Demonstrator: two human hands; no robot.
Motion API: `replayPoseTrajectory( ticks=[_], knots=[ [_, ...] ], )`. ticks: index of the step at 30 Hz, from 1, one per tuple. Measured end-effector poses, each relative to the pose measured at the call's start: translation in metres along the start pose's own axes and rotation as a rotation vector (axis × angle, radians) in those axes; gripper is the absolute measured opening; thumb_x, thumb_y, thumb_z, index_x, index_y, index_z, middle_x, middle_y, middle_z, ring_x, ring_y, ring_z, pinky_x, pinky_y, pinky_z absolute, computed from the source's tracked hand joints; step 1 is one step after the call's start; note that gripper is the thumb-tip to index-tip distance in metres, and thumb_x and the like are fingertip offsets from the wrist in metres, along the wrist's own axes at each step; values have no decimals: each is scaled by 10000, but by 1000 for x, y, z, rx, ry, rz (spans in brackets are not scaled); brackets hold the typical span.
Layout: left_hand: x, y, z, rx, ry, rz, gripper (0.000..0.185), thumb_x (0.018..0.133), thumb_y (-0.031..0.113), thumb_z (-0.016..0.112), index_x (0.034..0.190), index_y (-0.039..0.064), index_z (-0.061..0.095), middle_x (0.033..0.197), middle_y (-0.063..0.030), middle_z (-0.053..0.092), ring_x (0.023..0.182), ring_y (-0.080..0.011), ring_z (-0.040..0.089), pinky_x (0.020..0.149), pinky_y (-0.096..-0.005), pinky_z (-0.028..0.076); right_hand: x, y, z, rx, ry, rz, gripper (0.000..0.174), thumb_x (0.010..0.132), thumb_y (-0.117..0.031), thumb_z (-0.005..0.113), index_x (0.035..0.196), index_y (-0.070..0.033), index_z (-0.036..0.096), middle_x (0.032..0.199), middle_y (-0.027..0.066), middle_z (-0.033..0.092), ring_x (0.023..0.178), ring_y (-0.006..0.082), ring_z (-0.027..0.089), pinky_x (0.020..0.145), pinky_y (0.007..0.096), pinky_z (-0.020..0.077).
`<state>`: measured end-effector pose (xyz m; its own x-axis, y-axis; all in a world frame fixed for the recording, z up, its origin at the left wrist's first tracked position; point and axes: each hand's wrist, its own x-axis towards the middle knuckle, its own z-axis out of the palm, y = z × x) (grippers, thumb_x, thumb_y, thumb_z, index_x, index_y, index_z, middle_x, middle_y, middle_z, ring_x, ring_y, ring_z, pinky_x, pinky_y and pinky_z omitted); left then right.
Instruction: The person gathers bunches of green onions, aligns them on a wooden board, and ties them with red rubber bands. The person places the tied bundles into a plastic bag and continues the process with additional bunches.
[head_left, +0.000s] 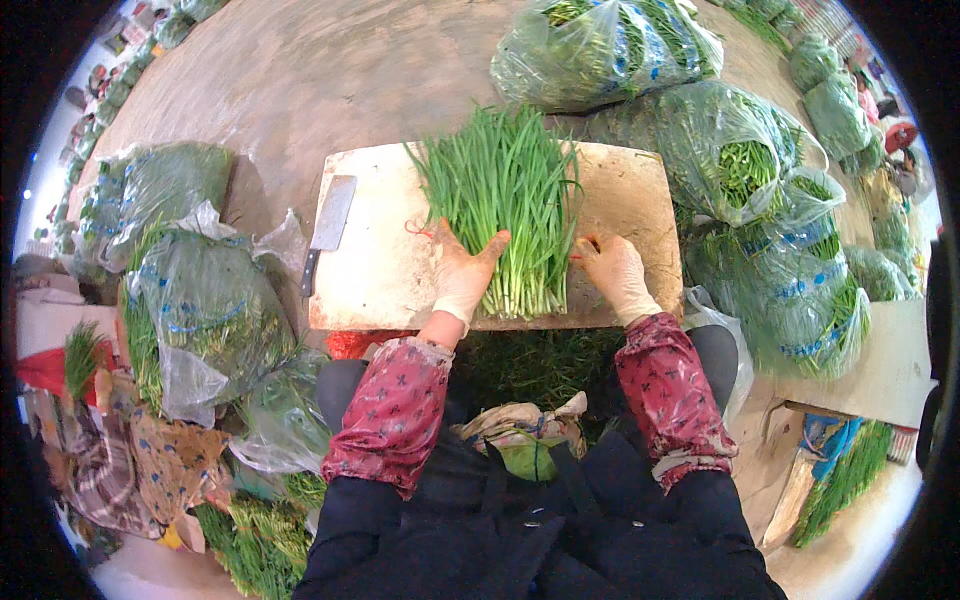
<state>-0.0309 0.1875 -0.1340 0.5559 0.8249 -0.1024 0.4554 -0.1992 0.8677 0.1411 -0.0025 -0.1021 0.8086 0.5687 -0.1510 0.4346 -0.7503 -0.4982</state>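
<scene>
A bunch of leafy green chives (517, 202) lies flat on a pale wooden board (630, 195), pale stem ends towards me. My left hand (461, 266), in a thin glove, holds the bunch's left side with its thumb over the stems. A red tie (417, 229) shows beside that hand; its run under the bunch is hidden. Just right of the stems, my gloved right hand (611, 271) pinches a red end of tie between thumb and fingers. Along the board's left edge rests a cleaver (334, 214) with a black handle.
Clear plastic bags of greens (780, 277) are stacked on the right. More bagged greens (217, 307) stand at left, near another person's patterned clothing (176, 454). Loose greens (259, 540) lie at lower left. A pale panel (877, 360) stands at right.
</scene>
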Motion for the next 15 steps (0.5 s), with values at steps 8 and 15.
replayPoseTrajectory(
  ticks=[8,15],
  knots=[
    [-8,3,15,172,7,161,1492,692,719,886,1657,-95,91,1651,-468,126,1562,-564,188,1289,-522,210,13,23,70,319,-139,-139,352,937,-234,629,1241,-83,719,1081,298,727,1066,480,694,931,519,556],
    [-15,0,19,315,-37,289,1528,630,648,940,1691,-4,55,1666,-439,127,1573,-559,163,1285,-534,223,16,-15,80,663,-230,-405,260,913,-107,639,1138,16,685,1063,309,716,1026,494,697,891,488,556]
  ],
)
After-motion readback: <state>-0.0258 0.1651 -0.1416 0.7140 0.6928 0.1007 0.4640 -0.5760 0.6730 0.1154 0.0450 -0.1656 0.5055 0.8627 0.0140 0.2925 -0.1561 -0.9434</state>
